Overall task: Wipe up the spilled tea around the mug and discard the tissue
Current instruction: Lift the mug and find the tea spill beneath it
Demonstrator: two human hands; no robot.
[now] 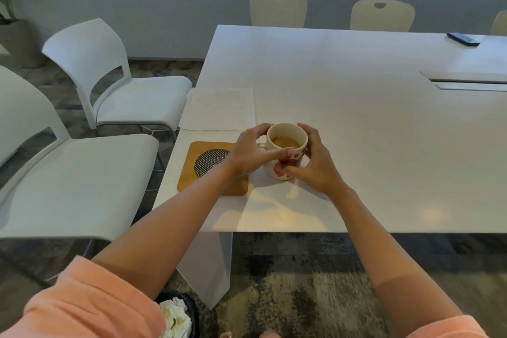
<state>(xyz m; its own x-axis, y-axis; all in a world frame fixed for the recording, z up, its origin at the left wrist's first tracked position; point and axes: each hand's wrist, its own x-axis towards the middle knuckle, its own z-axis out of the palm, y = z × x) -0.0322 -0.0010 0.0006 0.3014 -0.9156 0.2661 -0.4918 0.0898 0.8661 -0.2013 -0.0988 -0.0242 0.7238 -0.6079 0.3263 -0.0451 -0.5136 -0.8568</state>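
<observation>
A white mug (286,143) with red hearts holds tea and stands on the white table (384,123), just right of a wooden coaster (189,170) with a metal mesh centre. My left hand (251,152) wraps the mug's left side, its thumb across the front. My right hand (315,162) cups the right side, fingers touching the mug. A flat white tissue (219,108) lies behind the coaster near the table's left edge. A faint yellowish wet patch (282,214) shows on the table in front of the mug.
A black bin (189,310) with crumpled tissues sits on the floor below the table corner. Two white chairs (109,90) stand to the left. A dark phone (463,38) lies at the far right, and a cable hatch (466,82) is set in the tabletop.
</observation>
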